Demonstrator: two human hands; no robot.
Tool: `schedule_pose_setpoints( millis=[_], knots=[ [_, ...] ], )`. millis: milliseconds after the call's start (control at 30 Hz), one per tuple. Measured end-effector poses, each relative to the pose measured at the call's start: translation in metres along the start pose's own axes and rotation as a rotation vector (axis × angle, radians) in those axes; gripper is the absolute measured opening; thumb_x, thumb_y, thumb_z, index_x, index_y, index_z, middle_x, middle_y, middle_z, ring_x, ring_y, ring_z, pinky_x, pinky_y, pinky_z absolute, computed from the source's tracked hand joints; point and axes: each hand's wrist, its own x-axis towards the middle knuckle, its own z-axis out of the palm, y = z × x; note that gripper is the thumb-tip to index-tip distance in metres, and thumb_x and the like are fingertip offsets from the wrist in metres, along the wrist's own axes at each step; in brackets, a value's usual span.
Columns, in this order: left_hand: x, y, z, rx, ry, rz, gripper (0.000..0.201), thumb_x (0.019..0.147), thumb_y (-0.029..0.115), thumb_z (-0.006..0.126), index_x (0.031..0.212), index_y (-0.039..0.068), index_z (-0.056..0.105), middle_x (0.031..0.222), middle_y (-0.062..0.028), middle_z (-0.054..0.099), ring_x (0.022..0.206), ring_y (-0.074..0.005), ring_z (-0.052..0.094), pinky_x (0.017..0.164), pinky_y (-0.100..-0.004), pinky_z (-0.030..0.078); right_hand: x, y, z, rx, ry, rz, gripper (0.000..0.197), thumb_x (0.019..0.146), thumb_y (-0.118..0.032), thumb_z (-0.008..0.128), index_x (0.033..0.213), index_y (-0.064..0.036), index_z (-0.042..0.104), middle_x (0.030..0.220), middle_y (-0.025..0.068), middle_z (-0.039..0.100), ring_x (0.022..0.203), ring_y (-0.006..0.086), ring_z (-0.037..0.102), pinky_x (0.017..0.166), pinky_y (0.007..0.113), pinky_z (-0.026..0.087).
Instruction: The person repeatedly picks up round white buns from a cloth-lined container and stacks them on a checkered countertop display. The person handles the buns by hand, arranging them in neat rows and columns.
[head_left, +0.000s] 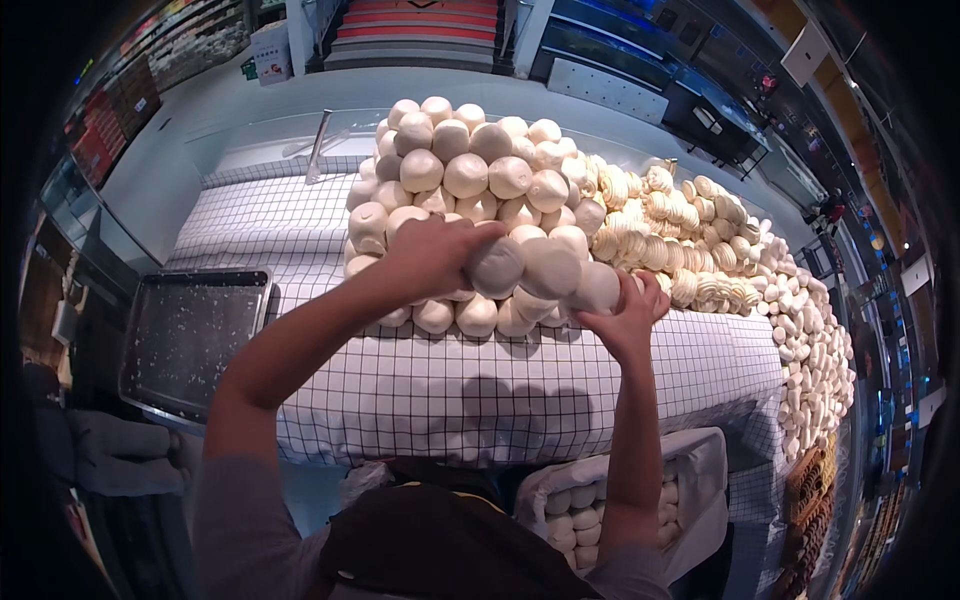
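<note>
Between my two hands is a row of three round white steamed buns [551, 268], pressed end to end. My left hand [437, 258] grips the row's left end, and my right hand [630, 312] curls round the bun at the right end. The row is in front of a tall stack of the same buns [466, 176] on a white checked cloth [400, 385]. Whether the row touches the stack I cannot tell. Its shadow falls on the cloth's near side.
Pale, ridged rolls [660, 250] and many small white buns [815, 340] continue to the right. A dark metal tray [195, 340] with white specks lies left. Below the cloth's front edge, a lined crate [705, 480] holds more buns. A glass panel [240, 140] borders the far side.
</note>
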Motion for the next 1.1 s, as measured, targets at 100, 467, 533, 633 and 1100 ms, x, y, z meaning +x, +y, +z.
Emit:
schedule_pose_setpoints(
  millis=[100,467,533,633,1100],
  knots=[
    [0.045,-0.07,-0.03,-0.044,-0.011,-0.02,0.075,0.073,0.024,0.085,0.139,0.028,0.051,0.112,-0.0035,0.072,0.103,-0.0287,0.07,0.079,-0.0424,0.055,0.087,-0.03,0.049,0.004,-0.192,0.021,0.084,0.052,-0.049,0.091,0.124,-0.0135,0.066,0.141,0.022,0.041,0.135,0.0455,0.026,0.115,0.058,0.023],
    [0.105,-0.173,0.04,0.082,-0.053,-0.011,0.121,0.049,0.055,0.093,0.154,0.031,0.037,0.14,-0.0039,0.051,0.13,-0.0328,0.049,0.099,-0.053,0.042,0.163,-0.038,0.145,-0.242,-0.54,0.065,0.131,0.047,-0.054,0.096,0.158,-0.0307,0.031,0.168,0.0153,0.009,0.15,0.0541,-0.009,0.105,0.084,0.02],
    [0.102,-0.171,0.045,0.04,0.054,0.026,0.112,0.055,0.059,0.09,0.152,0.027,0.041,0.144,-0.0053,0.049,0.136,-0.0316,0.044,0.106,-0.054,0.035,0.161,-0.02,0.142,-0.211,-0.516,-0.013,0.135,0.047,-0.064,0.093,0.16,-0.0279,0.028,0.169,0.0181,0.004,0.151,0.0537,-0.01,0.11,0.08,0.02],
    [0.093,-0.171,0.052,-0.062,0.261,0.036,0.094,0.07,0.051,0.085,0.15,0.024,0.043,0.149,-0.0059,0.044,0.14,-0.0299,0.039,0.112,-0.0583,0.027,0.148,-0.012,0.121,-0.087,-0.194,-0.07,0.116,0.062,-0.064,0.088,0.155,-0.0157,0.039,0.166,0.0268,0.009,0.15,0.0563,-0.001,0.121,0.061,0.018],
    [-0.171,-0.067,0.213,-0.453,0.792,-0.558,0.043,0.088,0.003,0.061,0.13,0.005,0.053,0.13,-0.013,0.05,0.116,-0.0274,0.048,0.096,-0.0386,0.039,-0.435,0.299,0.006,0.041,0.44,0.933,0.049,0.096,-0.027,0.067,0.133,0.0023,0.054,0.127,0.0203,0.06,0.115,0.0299,0.058,0.099,0.04,0.047]
  ],
)
